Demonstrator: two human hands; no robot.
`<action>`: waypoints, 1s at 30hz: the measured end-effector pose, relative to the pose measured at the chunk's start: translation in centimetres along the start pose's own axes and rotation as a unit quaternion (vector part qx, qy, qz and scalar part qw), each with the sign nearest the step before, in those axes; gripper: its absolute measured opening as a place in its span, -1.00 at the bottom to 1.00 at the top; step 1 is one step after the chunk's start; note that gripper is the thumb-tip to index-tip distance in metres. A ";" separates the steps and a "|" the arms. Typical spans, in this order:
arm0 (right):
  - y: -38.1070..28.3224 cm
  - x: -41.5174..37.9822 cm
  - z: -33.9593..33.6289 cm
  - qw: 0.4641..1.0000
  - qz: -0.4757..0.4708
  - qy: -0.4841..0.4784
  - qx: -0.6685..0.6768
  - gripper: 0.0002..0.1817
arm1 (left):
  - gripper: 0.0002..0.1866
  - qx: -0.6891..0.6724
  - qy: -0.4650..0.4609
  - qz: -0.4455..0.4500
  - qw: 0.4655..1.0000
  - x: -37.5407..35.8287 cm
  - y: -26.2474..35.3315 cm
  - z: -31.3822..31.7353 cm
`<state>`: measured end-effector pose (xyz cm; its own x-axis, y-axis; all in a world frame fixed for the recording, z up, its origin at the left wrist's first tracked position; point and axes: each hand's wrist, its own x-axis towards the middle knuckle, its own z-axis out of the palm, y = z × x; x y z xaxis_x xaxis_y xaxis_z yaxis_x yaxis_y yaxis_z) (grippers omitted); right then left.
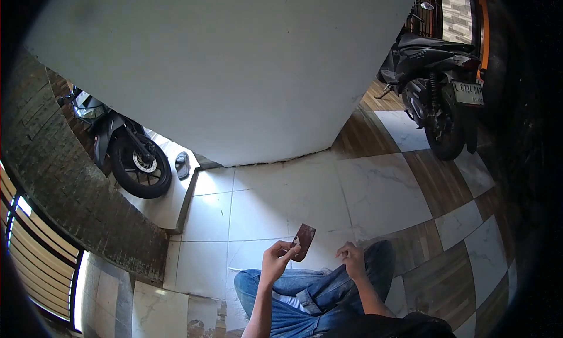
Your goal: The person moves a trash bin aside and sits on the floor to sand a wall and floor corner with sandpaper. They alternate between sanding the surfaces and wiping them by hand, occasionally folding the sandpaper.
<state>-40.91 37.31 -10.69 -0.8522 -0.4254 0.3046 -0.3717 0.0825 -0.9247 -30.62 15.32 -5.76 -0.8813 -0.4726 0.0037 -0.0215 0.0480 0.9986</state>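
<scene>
A small dark reddish-brown flat piece (304,240) with pale patches is held up in front of my lap. My left hand (278,262) grips its lower left edge between thumb and fingers. To the right, apart from the piece, my right hand (350,259) hovers above my right knee with its fingers curled; whether anything small is between them cannot be made out. Under both hands are my crossed legs in blue jeans (334,291).
A pale wall (234,74) rises in front of the tiled floor (264,209). One motorcycle (141,162) stands at the left, a parked scooter (434,74) at the right. A grey object (182,165) lies on the left ledge. Slatted gate (41,250) at far left.
</scene>
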 end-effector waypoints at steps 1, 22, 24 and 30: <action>0.5 0.0 0.0 1.000 0.000 0.000 0.000 -0.81 | -0.71 -0.007 0.000 -0.004 1.000 -0.1 0.1 0.0; -1.6 -0.8 3.3 0.905 0.112 -0.029 0.409 -0.60 | -0.75 -0.020 -0.099 -0.023 0.995 -2.0 0.5 4.0; -2.5 -0.5 3.1 0.899 0.121 -0.021 0.420 -0.68 | -0.69 -0.012 -0.071 -0.033 0.997 -2.2 0.2 4.2; -3.5 -0.9 2.4 0.958 0.130 -0.036 0.254 -0.69 | -0.70 -0.006 -0.030 -0.042 0.999 -2.8 -0.1 4.6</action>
<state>-37.94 35.26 -8.29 -0.8575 -0.5120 0.0499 0.0918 -0.2478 -0.9644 -30.36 20.67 -6.15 -0.9032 -0.4210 -0.0831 -0.0912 -0.0009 0.9958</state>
